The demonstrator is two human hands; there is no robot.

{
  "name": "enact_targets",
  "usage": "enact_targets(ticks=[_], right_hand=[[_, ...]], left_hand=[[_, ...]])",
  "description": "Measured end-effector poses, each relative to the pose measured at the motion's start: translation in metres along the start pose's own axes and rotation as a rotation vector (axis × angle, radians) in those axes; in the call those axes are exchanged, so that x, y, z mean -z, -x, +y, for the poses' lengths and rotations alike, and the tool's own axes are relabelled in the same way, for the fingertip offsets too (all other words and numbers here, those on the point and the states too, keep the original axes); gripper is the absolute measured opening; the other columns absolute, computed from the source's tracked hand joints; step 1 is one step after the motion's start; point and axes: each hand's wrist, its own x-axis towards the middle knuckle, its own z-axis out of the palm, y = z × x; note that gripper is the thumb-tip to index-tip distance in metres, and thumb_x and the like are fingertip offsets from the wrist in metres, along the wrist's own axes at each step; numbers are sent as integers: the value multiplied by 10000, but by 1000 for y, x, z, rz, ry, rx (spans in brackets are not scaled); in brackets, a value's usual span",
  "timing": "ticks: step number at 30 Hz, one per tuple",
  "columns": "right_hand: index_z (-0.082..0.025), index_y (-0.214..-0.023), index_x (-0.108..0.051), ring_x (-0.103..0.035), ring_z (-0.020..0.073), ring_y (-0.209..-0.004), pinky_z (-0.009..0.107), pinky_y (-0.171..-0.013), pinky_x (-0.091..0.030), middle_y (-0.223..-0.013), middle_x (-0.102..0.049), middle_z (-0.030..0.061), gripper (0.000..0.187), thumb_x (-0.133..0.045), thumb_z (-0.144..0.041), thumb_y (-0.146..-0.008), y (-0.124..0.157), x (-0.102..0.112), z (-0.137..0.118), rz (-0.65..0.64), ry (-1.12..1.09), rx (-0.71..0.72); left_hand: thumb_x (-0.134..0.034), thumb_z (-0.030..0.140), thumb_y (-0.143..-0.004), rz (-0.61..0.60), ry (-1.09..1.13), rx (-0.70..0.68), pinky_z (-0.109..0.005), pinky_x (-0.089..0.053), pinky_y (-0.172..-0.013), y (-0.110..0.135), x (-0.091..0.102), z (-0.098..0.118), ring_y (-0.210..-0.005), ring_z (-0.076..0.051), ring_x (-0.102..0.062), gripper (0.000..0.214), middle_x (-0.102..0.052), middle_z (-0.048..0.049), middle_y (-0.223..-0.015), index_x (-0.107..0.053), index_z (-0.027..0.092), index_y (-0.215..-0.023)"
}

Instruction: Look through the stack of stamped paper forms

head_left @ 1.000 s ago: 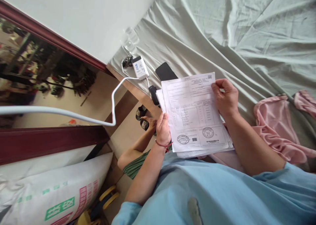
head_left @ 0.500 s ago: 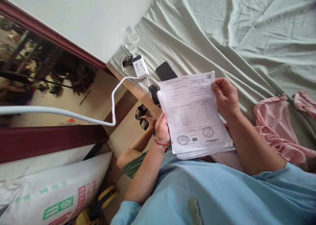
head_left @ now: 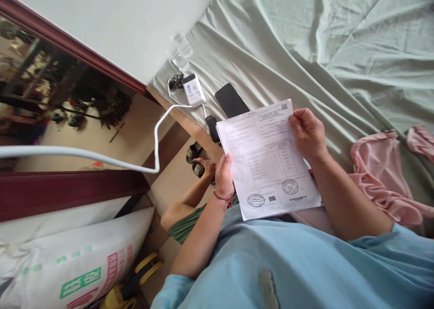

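I hold a stack of white printed sheets [head_left: 267, 160] with tables and round stamps over my lap, above a pale green bed sheet [head_left: 305, 42]. My left hand [head_left: 224, 175], with a red string on the wrist, pinches the stack's left edge. My right hand [head_left: 308, 134] grips the upper right edge, thumb on top. The pages are squared into one neat pile.
A black phone [head_left: 231, 100], a white power bank [head_left: 193, 90] with a white cable [head_left: 101, 157], and a small black device [head_left: 213, 129] lie at the bed's edge. Pink cloth [head_left: 383, 173] is bunched at right. A printed sack [head_left: 77, 264] and dark wooden door frame [head_left: 68, 191] are at left.
The fanned pages have been drawn together into one aligned stack and tilted slightly clockwise. Both hands keep their hold on the edges.
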Motion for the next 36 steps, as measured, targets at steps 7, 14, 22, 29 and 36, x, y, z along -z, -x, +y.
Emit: enact_targets(ticks=[7, 14, 22, 29, 36], right_hand=[[-255, -1107, -628, -692, 225, -1028, 403, -877, -588, -1126, -721, 81, 351, -686, -559, -941, -1, 2, -6, 19, 11, 0], [-275, -1222, -722, -776, 280, -969, 459, -844, -655, -1095, -801, 79, 523, -792, -630, -844, 1, 10, -17, -283, -441, -300], [-255, -902, -831, -785, 241, -802, 406, -747, -674, -880, -816, 39, 253, -908, -453, -764, 5, 15, -24, -394, -519, -420], [-241, -1026, -794, -768, 256, -871, 396, -741, -652, -980, -810, 61, 384, -872, -534, -792, 8, 11, -25, -485, -339, -305], [-253, -1053, -721, -703, 189, -776, 334, -678, -600, -892, -746, 24, 399, -702, -629, -923, 6, 9, -28, -290, -248, -178]], left_hand=[[-784, 573, -874, 38, -145, -153, -319, -561, -1054, 10, 1, 11, -1163, -231, -722, 377, -794, -35, -1058, -790, 226, -1022], [-771, 607, -871, -14, -118, -168, -401, -460, -1231, 21, 3, 14, -1374, -279, -634, 456, -788, -51, -1230, -790, 274, -1182], [-724, 571, -927, -132, -8, -179, -453, -454, -1235, 2, 1, 30, -1391, -270, -624, 389, -748, -59, -1318, -699, 287, -1192], [-808, 534, -872, 11, -70, -163, -500, -435, -1243, -17, 0, 29, -1401, -307, -612, 427, -795, -82, -1206, -736, 226, -1159], [-845, 579, -804, -66, 83, -59, -488, -521, -1170, -14, -7, 28, -1366, -347, -646, 474, -805, -95, -1185, -782, 236, -1126]])
